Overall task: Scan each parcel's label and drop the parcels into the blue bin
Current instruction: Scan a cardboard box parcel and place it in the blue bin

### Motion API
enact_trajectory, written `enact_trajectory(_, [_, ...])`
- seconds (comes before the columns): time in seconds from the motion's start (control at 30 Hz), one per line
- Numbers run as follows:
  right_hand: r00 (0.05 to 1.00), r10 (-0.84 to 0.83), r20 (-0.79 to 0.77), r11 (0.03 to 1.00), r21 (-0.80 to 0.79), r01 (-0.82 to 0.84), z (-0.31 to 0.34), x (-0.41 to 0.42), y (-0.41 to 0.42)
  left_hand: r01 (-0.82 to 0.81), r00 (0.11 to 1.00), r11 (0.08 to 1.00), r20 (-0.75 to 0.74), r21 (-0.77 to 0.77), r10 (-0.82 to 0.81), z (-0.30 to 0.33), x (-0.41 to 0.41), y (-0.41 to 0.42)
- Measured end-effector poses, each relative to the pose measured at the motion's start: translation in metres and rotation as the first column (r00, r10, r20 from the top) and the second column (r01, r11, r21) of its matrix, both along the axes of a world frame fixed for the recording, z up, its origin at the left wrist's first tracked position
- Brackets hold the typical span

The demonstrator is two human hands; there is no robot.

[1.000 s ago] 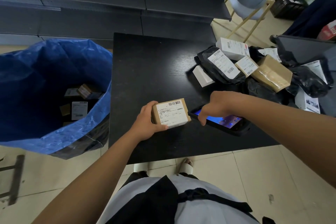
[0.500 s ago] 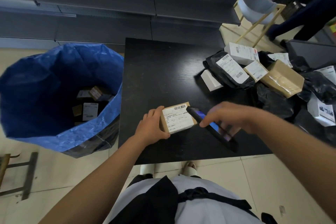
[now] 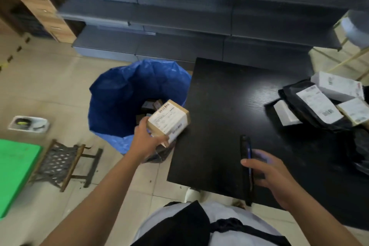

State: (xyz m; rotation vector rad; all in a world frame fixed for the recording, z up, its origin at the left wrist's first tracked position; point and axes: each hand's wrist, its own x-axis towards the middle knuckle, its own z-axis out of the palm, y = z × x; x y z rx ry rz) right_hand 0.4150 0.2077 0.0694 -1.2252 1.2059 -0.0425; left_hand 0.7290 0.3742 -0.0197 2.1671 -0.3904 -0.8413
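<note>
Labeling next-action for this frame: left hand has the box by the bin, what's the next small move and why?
Probably carry it slightly further left and let go. The left hand grips the cardboard parcel over the near-right rim of the blue bin, partly above the black table edge. The right hand holds the scanner apart from it, so scanning looks done.

Worktop [image 3: 219,106]: landmark. Bin [image 3: 111,106]: on the floor, just left of the worktop's left edge; parcels lie inside it. Parcel [image 3: 168,121]: held over the bin's right rim by the left hand [image 3: 144,142]. Scanner [image 3: 246,168]: above the worktop's near edge, in the right hand [image 3: 267,173]. Parcel heap [image 3: 319,104]: on the worktop's far right. Stool [image 3: 60,164]: on the floor, left of the bin.
</note>
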Motion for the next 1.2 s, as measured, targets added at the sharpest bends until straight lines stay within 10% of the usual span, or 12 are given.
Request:
enact_trajectory(0.3, [0.994,0.038,0.105,0.997,-0.064,-0.031,0.007,0.007,-0.016,-0.213,0.965,0.972,0.181,0.102,0.192,0.035,0.062,-0.005])
enact_trajectory(0.63, [0.964,-0.202,0.173,0.979,0.030,0.200,-0.001,-0.081,-0.040,0.234,0.970,0.970,-0.044,-0.069,-0.237,0.027,-0.085,-0.090])
enact_trajectory(1.2, [0.832,-0.534,0.150,0.845,0.141,0.516,-0.017,-0.327,-0.146,0.817,0.577,0.576,-0.045,0.023,-0.816,0.051,-0.381,-0.328])
